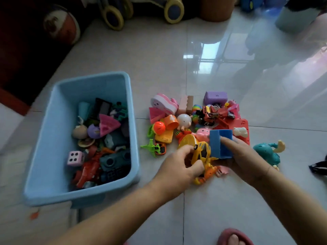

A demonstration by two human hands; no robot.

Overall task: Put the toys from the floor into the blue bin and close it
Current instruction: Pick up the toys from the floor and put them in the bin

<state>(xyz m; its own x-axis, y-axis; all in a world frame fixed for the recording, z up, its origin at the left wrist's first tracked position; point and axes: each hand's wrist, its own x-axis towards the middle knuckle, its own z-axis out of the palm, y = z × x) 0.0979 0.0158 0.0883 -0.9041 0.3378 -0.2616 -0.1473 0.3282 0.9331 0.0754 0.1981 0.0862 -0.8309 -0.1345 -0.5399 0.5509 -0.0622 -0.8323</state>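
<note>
The open blue bin (53, 142) stands on the floor at the left, partly filled with toys, among them a pink dice (75, 158) and a pink wedge (108, 125). A pile of toys (194, 119) lies to its right. My left hand (178, 167) grips a yellow toy car robot (203, 153) at the near edge of the pile. My right hand (246, 160) holds a blue foam block (221, 143) with the thumb on its front face. No lid is in view.
A teal whale toy (269, 152) lies right of the pile, a green plane (152, 147) left of it. A ball (60, 23), a wheeled ride-on toy (141, 9) and a brown stool stand at the back. My slippered foot (233, 237) is at the bottom.
</note>
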